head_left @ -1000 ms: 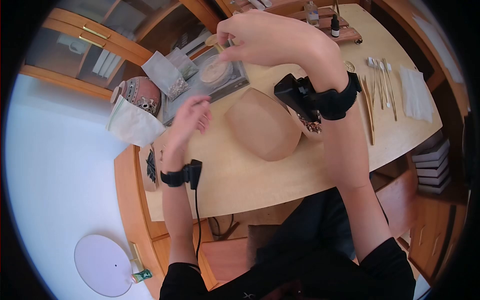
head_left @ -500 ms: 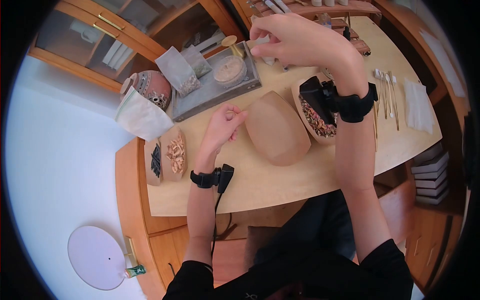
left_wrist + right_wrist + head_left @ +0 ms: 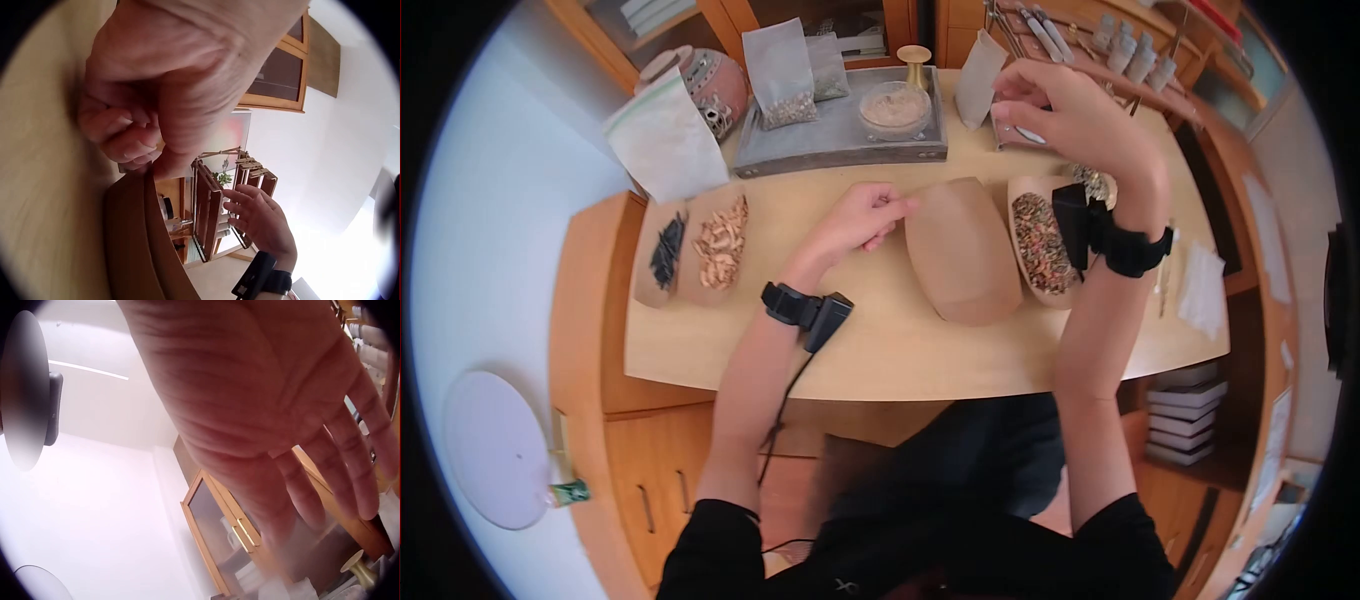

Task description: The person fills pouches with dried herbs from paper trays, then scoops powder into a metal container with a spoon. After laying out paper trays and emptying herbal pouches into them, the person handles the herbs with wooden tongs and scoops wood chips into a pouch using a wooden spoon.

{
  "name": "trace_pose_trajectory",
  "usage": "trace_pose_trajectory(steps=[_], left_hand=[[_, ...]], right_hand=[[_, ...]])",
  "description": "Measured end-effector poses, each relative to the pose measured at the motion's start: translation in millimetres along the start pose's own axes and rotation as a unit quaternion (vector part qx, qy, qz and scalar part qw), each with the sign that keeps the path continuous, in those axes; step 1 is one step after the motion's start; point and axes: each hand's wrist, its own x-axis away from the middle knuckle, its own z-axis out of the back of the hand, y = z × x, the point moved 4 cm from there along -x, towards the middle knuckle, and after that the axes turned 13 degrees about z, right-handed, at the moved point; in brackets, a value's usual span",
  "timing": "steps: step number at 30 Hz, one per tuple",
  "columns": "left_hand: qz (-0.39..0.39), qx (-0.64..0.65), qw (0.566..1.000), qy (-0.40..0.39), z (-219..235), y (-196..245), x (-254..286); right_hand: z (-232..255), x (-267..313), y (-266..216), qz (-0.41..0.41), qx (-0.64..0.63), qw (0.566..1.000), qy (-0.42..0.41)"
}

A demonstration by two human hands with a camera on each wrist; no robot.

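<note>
My left hand is at the left rim of an oval, empty-looking brown tray. In the left wrist view the thumb and curled fingers pinch the rim of that tray. Raised over the back right of the table, my right hand holds nothing; its fingers are spread and loosely extended in the right wrist view. Close beneath the right wrist sits a similar tray of mixed dried petals and bits, partly covered by the wrist camera.
Two trays at left hold dark sticks and pale dried slices. A grey wooden tray carries pouches, a bowl of powder and a brass stand. A white pouch leans by a patterned jar. A bottle rack stands behind.
My left hand has moved right, from beside the brown tray to its rim. The right hand has shifted right, away from the powder bowl. The head view has turned and shows more of the table's back.
</note>
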Motion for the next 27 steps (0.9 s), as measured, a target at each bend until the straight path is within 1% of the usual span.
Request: trace_pose_trajectory(steps=[2,3,5,6,7,9,10,11,13,14,15,17,18,23,25,26,27], left_hand=[[-0.020,0.023,0.999,-0.010,1,-4,-4],[-0.028,0.024,0.999,-0.017,2,-5,-6],[-0.048,0.027,0.998,-0.007,5,-7,-8],[-0.057,0.016,0.998,0.001,7,-8,-8],[-0.062,0.025,0.998,0.005,9,-8,-7],[-0.084,0.029,0.996,0.009,10,-9,-7],[-0.088,0.037,0.995,0.013,11,-9,-8],[-0.092,0.035,0.995,0.014,11,-9,-10],[-0.102,0.041,0.994,0.017,11,-12,-15],[-0.109,0.036,0.993,0.015,11,-13,-17],[-0.116,0.030,0.993,0.014,11,-12,-16],[-0.120,0.032,0.992,0.016,11,-10,-13],[-0.117,0.027,0.993,0.017,11,-8,-11],[-0.131,0.058,0.990,-0.009,12,-8,-9],[-0.133,0.075,0.988,-0.016,15,-9,-8],[-0.137,0.080,0.987,-0.012,16,-9,-8],[-0.141,0.085,0.986,-0.008,17,-7,-6]], right_hand=[[0,0,1,-0.012,0.023,1.000,-0.014],[0,0,0,-0.004,0.036,0.999,-0.026],[0,2,-3,-0.022,-0.016,1.000,0.011],[-2,3,-4,-0.048,-0.040,0.998,0.019],[-5,4,-5,-0.041,-0.035,0.998,0.012],[-12,6,-6,-0.032,-0.001,0.999,-0.013],[-17,7,-8,-0.044,0.026,0.998,-0.038],[-22,9,-5,-0.040,0.031,0.998,-0.045],[-36,18,8,-0.061,0.043,0.993,-0.096],[-41,23,15,-0.109,0.037,0.986,-0.120],[-44,24,12,-0.107,0.044,0.986,-0.123],[-52,28,7,-0.131,0.055,0.978,-0.150],[-59,28,15,-0.123,0.079,0.977,-0.158],[-80,27,3,-0.093,0.149,0.974,-0.146],[-87,30,3,-0.141,0.157,0.964,-0.164],[-90,31,4,-0.138,0.158,0.964,-0.165],[-91,33,2,-0.115,0.166,0.966,-0.161]])
